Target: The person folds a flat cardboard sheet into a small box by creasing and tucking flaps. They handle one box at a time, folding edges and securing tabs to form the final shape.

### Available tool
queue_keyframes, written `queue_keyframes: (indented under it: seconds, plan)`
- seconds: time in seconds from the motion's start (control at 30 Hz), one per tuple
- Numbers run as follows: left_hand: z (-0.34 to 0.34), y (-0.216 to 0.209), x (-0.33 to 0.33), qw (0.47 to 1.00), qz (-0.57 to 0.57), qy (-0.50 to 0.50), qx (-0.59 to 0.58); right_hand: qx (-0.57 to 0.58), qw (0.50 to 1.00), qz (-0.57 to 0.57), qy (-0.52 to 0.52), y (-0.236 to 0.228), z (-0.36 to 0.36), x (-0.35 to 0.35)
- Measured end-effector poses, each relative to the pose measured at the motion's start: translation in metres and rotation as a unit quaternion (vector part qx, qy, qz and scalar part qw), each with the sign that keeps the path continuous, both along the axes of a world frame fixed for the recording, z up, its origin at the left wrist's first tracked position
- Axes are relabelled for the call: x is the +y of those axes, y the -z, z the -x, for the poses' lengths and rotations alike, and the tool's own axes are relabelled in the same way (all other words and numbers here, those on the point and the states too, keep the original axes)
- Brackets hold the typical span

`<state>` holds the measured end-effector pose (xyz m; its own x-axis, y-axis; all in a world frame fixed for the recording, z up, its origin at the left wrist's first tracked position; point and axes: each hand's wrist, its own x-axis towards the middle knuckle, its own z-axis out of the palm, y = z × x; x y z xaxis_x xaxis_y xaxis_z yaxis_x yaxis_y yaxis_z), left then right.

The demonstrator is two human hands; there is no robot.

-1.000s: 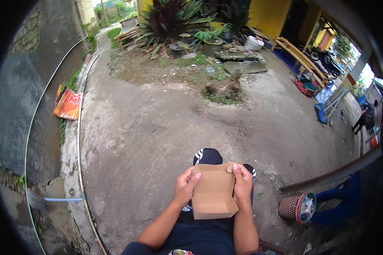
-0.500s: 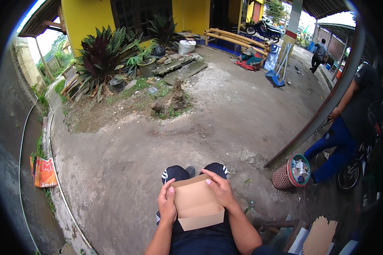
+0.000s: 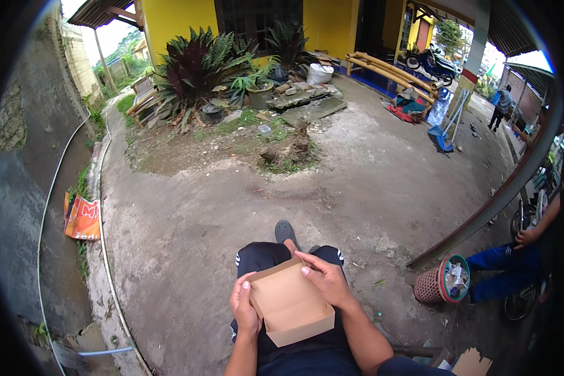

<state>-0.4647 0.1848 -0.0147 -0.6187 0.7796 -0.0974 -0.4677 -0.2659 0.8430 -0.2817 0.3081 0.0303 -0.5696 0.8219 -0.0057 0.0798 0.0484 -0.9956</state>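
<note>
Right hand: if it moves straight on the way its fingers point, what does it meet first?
The right hand points up-left along the brown cardboard box. Past the box edge it would probably meet the knee in dark trousers; depth is unclear.

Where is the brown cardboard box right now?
In the head view, the brown cardboard box sits low in the middle, on the person's lap, held between the left hand and right hand.
</note>
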Motion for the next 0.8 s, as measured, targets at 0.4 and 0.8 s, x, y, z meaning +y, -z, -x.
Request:
queue_keyframes:
  seconds: [0.4, 0.8]
  plan:
    - [0.038, -0.054, 0.051, 0.977, -0.184, -0.073, 0.073, 0.136, 0.985, -0.091, 0.046, -0.056, 0.039, 0.018]
    - [0.009, -0.096, 0.085, 0.984, -0.138, 0.071, 0.084, -0.013, 0.897, -0.413, 0.157, -0.078, 0.042, 0.033]
